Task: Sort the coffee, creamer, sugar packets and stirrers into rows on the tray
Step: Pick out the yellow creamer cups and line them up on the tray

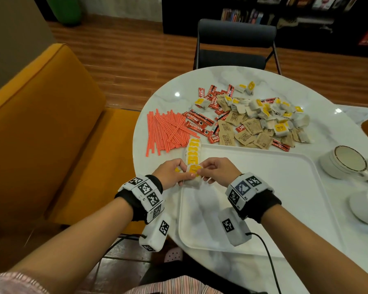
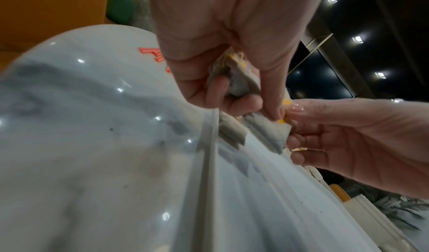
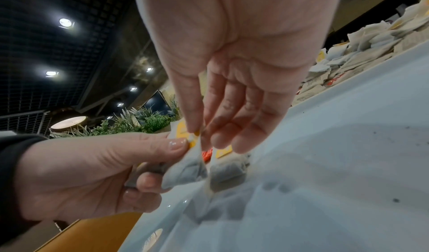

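partly hidden by fingers, a yellow-labelled packet [image 1: 193, 169] is pinched by left hand [image 1: 170, 173] and right hand [image 1: 218, 171] together

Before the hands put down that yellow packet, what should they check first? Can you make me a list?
1. Left hand and right hand both pinch the yellow-label packet: ok.
2. Spare packets stay tucked in the left hand's fingers: ok.
3. Row of yellow-label packets along the tray's left edge is neat: ok.
4. Bare tray room just in front of the row: ok.
5. Packet turned label up, like the row: ok.
6. Packet undamaged: cannot tell.
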The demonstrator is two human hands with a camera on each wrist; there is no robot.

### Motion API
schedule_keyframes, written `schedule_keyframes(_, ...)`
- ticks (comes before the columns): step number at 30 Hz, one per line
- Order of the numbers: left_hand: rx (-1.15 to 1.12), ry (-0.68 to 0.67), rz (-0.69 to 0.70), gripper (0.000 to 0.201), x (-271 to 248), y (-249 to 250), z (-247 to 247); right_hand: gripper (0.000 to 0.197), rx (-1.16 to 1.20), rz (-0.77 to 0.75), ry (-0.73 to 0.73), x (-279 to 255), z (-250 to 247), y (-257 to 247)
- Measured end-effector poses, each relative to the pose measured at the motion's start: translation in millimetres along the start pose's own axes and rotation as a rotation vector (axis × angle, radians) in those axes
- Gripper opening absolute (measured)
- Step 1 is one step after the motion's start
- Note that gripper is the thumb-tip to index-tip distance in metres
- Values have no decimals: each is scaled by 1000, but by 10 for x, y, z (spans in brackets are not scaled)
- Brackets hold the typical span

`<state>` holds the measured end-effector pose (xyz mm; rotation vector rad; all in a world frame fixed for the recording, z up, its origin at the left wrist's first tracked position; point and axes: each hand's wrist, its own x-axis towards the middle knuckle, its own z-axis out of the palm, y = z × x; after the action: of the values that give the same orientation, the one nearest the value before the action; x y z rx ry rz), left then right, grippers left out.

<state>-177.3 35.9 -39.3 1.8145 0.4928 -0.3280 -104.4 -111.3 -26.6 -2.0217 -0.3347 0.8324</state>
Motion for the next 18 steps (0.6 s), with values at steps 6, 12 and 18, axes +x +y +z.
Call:
schedule_keyframes(6,134,46,-13,24,-11,-90,-1,6,-202,38,10,84,57,24)
schedule_keyframes(12,257,146,32,21,31,-95,-90,10,-299,4,102,228,75,36)
schedule_keyframes(18,445,86,12,35,128,-24,-51,22,-280,19,121,307,37,45)
